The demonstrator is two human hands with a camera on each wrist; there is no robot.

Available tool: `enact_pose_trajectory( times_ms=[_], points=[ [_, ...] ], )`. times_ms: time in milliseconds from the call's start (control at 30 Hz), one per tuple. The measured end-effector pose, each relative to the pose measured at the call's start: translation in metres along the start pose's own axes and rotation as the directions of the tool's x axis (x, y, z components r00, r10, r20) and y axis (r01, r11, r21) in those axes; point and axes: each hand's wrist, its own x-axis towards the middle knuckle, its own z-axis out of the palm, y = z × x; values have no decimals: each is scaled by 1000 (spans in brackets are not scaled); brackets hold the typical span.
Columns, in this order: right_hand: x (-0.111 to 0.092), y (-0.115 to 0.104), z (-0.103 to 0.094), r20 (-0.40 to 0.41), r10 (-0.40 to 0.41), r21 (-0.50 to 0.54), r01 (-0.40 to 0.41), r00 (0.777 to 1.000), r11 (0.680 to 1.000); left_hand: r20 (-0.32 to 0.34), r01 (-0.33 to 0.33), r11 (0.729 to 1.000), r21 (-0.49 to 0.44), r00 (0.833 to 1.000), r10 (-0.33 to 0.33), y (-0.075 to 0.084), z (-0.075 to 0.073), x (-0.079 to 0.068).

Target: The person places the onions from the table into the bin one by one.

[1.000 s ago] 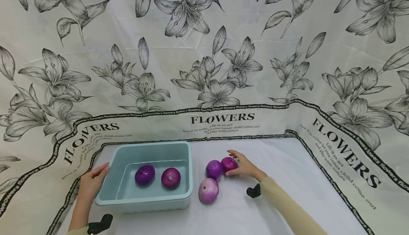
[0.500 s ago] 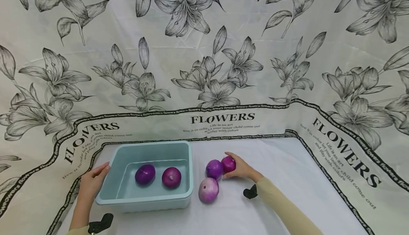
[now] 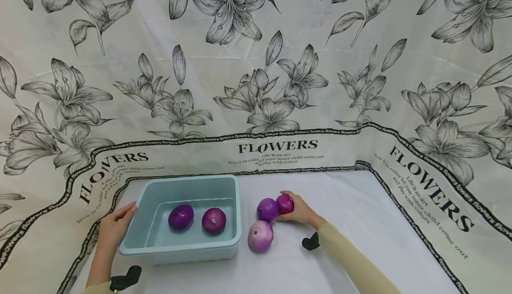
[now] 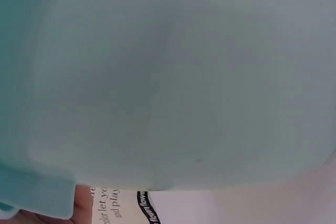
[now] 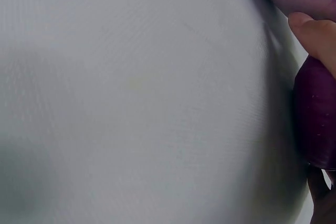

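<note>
Your right hand has its thumb and fingers wrapped round the magenta onion, clamped on its near side and far side, and from here I can't tell whether that onion is clear of the cloth or resting on it. In the right wrist view your thumb tip comes right up to a paler neighbour; touching or just short, I can't say. Beside your grip sits the violet onion, and up against that, nearer you, the pale onion, both lying on the white cloth. Across to the other side, your left hand has thumb and fingers pinched at the left end of the blue tub, some of them hidden behind its edge. Look inside: the dark onion and the reddish onion lie on the tub floor, well apart from the walls and not touching each other. So the count stands at two in, three out, one of those three in your grasp; I'd call that a bit under halfway, with the violet and pale ones untended.
</note>
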Motion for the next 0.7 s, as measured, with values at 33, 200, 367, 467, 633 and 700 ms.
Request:
enact_pose_trajectory(
  times_ms=[33, 200, 367, 467, 633, 700],
  points=[
    [0, 0, 1, -3, -2, 1, 2, 1000, 1000, -3, -2, 1000, 0, 1000, 2, 0, 0, 0],
    [-2, -2, 1, -9, 21, 37, -20, 1000, 999, -11, -2, 1000, -8, 1000, 2, 2, 0, -2],
    [-4, -1, -2, -19, 44, 64, -43, 999, 997, -17, -10, 1000, -16, 1000, 10, 2, 0, -4],
    [-5, -1, -6, -20, 37, 47, -36, 999, 998, -22, -16, 1000, -14, 1000, 16, 2, 0, -4],
    [-10, -4, -15, -37, -14, 16, 15, 999, 1000, -23, -15, 1000, -8, 1000, 15, 1, 0, -4],
    [-12, -7, -20, -44, -49, -10, 49, 998, 999, -22, -18, 1000, -7, 1000, 18, 2, 0, -4]
  ],
)
